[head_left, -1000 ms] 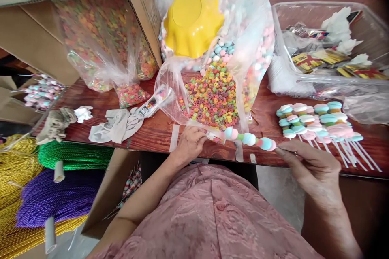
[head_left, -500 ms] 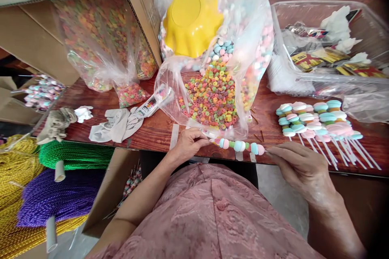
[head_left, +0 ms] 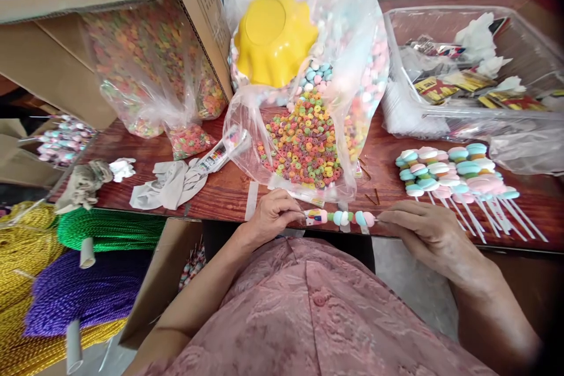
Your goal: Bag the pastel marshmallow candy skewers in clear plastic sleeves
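A candy skewer (head_left: 341,218) of pink, blue and white pieces with green ones between lies level across the table's front edge, between my two hands. My left hand (head_left: 274,214) is closed in a pinch at its left end, where a small printed label (head_left: 314,217) shows beside the fingertips. At the other end, the fingers of my right hand (head_left: 425,234) are pressed together on the tip of the skewer. Just beyond it, ring-shaped gummy candies (head_left: 308,147) spill from an open clear bag (head_left: 244,147). Finished-looking candy skewers (head_left: 458,173) lie stacked to the right, their white sticks pointing toward me.
A yellow scalloped bowl (head_left: 275,41) sits upside down on bagged candies. At the back right stands a clear plastic bin (head_left: 467,111) with packets. Pale gloves (head_left: 170,185) lie left of centre. A cardboard box (head_left: 211,17) and coloured cord bundles (head_left: 88,288) are at left.
The skewer and my right hand have shifted slightly left. More of the printed label at the left end now faces up. Both hands keep their pinch.
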{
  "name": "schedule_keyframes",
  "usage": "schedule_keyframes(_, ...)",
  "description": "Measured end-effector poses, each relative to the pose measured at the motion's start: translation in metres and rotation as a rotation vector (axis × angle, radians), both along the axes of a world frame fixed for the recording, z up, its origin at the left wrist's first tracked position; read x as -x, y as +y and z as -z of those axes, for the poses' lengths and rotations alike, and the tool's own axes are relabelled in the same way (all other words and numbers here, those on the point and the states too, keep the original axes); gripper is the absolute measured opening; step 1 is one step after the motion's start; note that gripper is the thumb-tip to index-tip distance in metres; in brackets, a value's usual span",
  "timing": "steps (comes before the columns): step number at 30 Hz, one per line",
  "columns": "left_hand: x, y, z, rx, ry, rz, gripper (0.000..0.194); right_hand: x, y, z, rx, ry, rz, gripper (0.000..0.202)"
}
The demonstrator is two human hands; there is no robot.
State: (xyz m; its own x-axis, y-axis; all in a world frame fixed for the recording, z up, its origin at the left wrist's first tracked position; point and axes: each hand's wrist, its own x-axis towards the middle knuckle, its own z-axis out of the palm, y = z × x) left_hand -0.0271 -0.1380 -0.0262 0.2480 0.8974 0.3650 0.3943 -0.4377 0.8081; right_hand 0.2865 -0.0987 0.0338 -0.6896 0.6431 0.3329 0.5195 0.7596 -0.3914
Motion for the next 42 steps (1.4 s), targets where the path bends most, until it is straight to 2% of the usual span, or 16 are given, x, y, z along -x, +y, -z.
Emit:
schedule_keyframes(9, 0.001, -0.003, 0.002, -0.068, 0.049, -0.043, 0.019, 0.008, 0.004, 0.008, 0.114, 0.168, -0.058, 0.016)
schedule_keyframes(15, 0.001, -0.004, 0.002, -0.12, 0.087, -0.056, 0.02, 0.009, 0.007, 0.004, 0.138, 0.204, -0.09, 0.018)
schedule_keyframes(19, -0.003, -0.006, 0.006, -0.061, 0.12, -0.031, 0.023, 0.011, 0.009, 0.002, 0.127, 0.242, -0.054, 0.019)
schedule_keyframes(24, -0.007, -0.007, 0.013, -0.072, 0.257, -0.062, 0.037, 0.018, 0.009, 0.0, 0.017, 0.178, -0.14, 0.019)
schedule_keyframes(27, -0.011, -0.005, 0.011, -0.091, 0.353, -0.033, 0.041, 0.023, 0.008, -0.007, -0.067, 0.124, -0.173, 0.02)
schedule_keyframes(34, -0.02, 0.0, 0.006, -0.064, 0.321, 0.049, 0.04, 0.028, 0.006, -0.043, -0.314, -0.133, -0.2, 0.027)
schedule_keyframes(38, -0.025, 0.003, 0.004, -0.023, 0.333, -0.017, 0.048, 0.04, 0.004, -0.059, -0.349, -0.206, -0.261, 0.027)
schedule_keyframes(42, -0.029, 0.004, -0.003, -0.002, 0.326, -0.114, 0.05, 0.053, 0.006, -0.063, -0.378, -0.216, -0.267, 0.025)
